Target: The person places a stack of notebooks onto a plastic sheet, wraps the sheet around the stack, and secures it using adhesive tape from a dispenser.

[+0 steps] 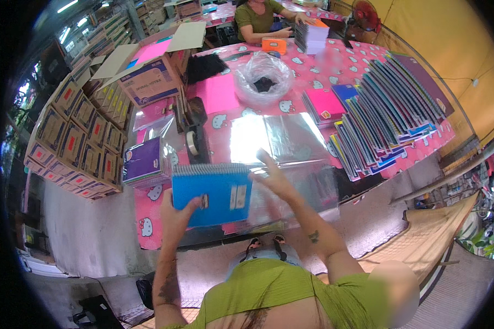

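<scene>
A blue spiral notebook point(217, 204), its coil along the far edge, is held up over the near side of the table. My left hand point(177, 215) grips its left edge, thumb on the cover and the other fingers hidden. Just off the notebook's right edge, my right hand point(274, 180) has its fingers apart and holds nothing; it is slightly blurred. Shiny clear plastic sleeves point(299, 137) lie flat under and beyond that hand. Left of the notebook are a stack of purple notebooks point(142, 159) and a tape dispenser point(196, 141).
Rows of spiral notebooks point(389, 104) and a pink notebook stack point(323, 105) cover the table's right side. A clear plastic bag point(263, 77) stands mid-table. An open carton point(151, 82) and stacked boxes point(77, 137) are at left. Across the table, a person point(263, 22) touches a notebook pile point(312, 39).
</scene>
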A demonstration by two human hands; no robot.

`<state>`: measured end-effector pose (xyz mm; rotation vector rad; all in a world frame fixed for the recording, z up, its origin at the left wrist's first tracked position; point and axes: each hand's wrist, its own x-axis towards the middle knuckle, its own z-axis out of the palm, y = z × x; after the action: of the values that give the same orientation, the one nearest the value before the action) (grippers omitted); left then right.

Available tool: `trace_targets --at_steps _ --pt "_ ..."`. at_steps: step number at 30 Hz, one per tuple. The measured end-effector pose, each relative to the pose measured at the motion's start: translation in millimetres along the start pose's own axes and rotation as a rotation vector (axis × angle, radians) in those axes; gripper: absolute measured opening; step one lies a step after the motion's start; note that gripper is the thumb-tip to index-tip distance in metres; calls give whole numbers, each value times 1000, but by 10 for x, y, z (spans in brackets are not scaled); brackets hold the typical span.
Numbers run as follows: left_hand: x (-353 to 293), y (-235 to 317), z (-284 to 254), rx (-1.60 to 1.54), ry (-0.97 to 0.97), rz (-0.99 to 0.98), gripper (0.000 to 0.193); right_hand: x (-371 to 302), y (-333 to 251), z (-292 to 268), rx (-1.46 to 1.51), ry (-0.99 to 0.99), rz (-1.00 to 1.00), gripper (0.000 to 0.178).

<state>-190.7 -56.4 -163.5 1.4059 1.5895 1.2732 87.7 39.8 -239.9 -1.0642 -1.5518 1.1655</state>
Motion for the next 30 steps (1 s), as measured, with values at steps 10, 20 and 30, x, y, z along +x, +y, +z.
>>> trace_targets --at_steps 10,20,30 --pt "600 -736 2000 -152 -294 -478 60 -323 599 -1212 471 76 564 57" --pt "831 -958 2508 584 -142 -225 94 -191 1251 -1684 -311 154 484 49" --pt "763 -1513 2080 1054 -88 429 47 -44 1642 -1841 -1116 73 -54 49"
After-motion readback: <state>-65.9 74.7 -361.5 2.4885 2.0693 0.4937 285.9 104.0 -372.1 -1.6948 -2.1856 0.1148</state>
